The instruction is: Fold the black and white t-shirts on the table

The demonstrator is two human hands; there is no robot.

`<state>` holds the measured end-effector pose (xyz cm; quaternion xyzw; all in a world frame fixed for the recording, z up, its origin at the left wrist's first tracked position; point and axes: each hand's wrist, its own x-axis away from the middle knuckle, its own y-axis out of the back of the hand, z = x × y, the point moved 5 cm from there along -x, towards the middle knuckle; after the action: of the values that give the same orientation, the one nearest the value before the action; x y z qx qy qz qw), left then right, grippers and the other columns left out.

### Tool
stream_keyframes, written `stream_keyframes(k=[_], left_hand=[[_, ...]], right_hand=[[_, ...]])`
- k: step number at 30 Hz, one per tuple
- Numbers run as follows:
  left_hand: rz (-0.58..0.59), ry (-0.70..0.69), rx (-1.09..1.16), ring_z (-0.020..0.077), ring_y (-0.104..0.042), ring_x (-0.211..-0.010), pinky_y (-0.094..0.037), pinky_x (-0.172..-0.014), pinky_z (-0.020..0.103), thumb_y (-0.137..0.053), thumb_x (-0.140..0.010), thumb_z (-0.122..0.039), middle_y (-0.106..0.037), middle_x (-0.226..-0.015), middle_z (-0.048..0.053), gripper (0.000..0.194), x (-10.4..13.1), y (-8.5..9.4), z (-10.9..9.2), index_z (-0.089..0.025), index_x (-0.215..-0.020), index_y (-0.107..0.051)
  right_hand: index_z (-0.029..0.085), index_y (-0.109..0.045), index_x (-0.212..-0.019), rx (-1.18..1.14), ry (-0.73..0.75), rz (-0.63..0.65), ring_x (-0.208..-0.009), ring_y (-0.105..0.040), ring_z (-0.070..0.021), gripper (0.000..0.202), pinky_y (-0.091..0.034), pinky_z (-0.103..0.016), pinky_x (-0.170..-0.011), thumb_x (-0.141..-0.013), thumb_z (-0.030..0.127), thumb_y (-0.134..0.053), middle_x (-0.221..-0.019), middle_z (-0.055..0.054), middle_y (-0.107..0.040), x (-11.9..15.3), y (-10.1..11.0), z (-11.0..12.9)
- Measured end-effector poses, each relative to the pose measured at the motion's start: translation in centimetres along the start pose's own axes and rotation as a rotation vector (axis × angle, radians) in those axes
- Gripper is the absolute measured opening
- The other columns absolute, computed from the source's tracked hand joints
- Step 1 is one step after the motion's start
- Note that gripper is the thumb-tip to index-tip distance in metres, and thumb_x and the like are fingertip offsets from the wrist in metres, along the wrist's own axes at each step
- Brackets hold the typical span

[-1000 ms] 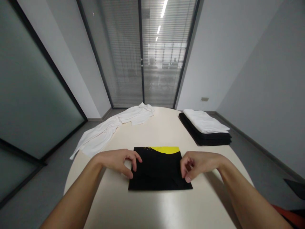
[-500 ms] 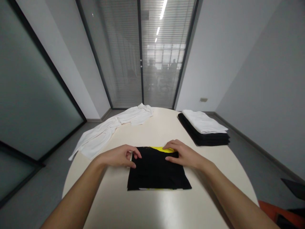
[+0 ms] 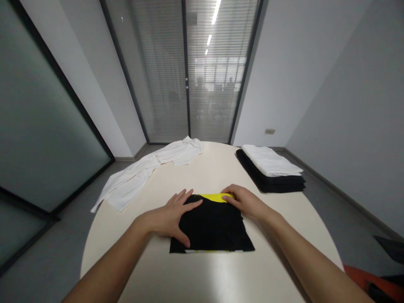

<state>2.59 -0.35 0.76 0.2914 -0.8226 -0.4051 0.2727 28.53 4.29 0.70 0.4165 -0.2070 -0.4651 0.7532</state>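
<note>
A folded black cloth (image 3: 214, 227) with a yellow patch along its far edge lies flat on the table near me. My left hand (image 3: 173, 214) rests over its left side, fingers spread and thumb on the fabric. At the far right corner, my right hand (image 3: 241, 200) has its thumb on top by the yellow part and its fingers curled at the edge, pinching the black cloth.
The round cream table (image 3: 202, 277) holds a spread white garment (image 3: 135, 176) along its far left side. A folded stack of black cloths (image 3: 280, 185) with a white one (image 3: 269, 160) on top sits at the right. Something red (image 3: 362, 280) stands beyond the lower right edge.
My left hand has moved right onto the cloth and spread its fingers. My right hand has closed its thumb and fingers together at the far right corner.
</note>
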Motion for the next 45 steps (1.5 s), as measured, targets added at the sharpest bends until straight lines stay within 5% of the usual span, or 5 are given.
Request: stream_keyframes(k=[6, 10, 14, 25, 45], left_hand=[[-0.213, 0.013, 0.114, 0.0288, -0.045, -0.139, -0.033, -0.118, 0.046, -0.060, -0.090, -0.057, -0.048, -0.152, 0.007, 0.058, -0.2, 2.0, 0.7, -0.032, -0.142, -0.054], [-0.324, 0.001, 0.115, 0.0246, -0.058, -0.122, -0.041, -0.110, 0.041, -0.050, -0.098, -0.050, -0.065, -0.131, 0.008, 0.043, -0.7, 2.6, 2.1, -0.025, -0.130, -0.063], [-0.354, 0.013, 0.105, 0.0237, -0.060, -0.115, -0.043, -0.105, 0.039, -0.049, -0.098, -0.049, -0.067, -0.124, 0.008, 0.041, -1.0, 2.6, 2.7, -0.022, -0.125, -0.065], [-0.429, 0.369, 0.028, 0.0263, -0.064, -0.089, -0.044, -0.073, 0.033, -0.052, -0.090, -0.047, -0.072, -0.099, 0.009, 0.033, -1.4, 2.3, 4.0, -0.020, -0.092, -0.071], [-0.442, 0.207, -0.003, 0.0279, -0.061, -0.108, -0.046, -0.095, 0.040, -0.058, -0.088, -0.043, -0.067, -0.115, 0.011, 0.038, -1.1, 2.3, 3.9, -0.019, -0.118, -0.063]], right_hand=[[0.019, -0.065, -0.083, 0.061, -0.271, -0.096, -0.065, -0.057, -0.0176, 0.047, -0.039, -0.029, -0.060, -0.087, 0.065, -0.056, -0.075, -0.006, -0.067, 1.1, 2.2, -1.4], [0.017, -0.062, -0.069, -0.121, -0.356, 0.208, -0.053, -0.050, -0.0130, 0.060, -0.036, -0.027, -0.052, -0.085, 0.074, -0.052, -0.060, -0.004, -0.061, 2.4, 2.3, -1.9], [0.015, -0.061, -0.069, -0.349, -0.343, 0.517, -0.052, -0.053, -0.0114, 0.062, -0.042, -0.025, -0.052, -0.076, 0.076, -0.062, -0.063, -0.004, -0.064, 3.7, 1.4, -1.5], [0.017, -0.055, -0.067, -0.413, -0.354, 0.511, -0.045, -0.051, -0.0090, 0.057, -0.039, -0.022, -0.045, -0.073, 0.071, -0.070, -0.054, 0.002, -0.056, 3.7, 1.0, -2.0], [0.017, -0.057, -0.072, -0.504, -0.383, 0.642, -0.051, -0.064, -0.0131, 0.052, -0.048, -0.023, -0.050, -0.075, 0.068, -0.070, -0.067, -0.004, -0.071, 4.1, 0.0, -1.2]])
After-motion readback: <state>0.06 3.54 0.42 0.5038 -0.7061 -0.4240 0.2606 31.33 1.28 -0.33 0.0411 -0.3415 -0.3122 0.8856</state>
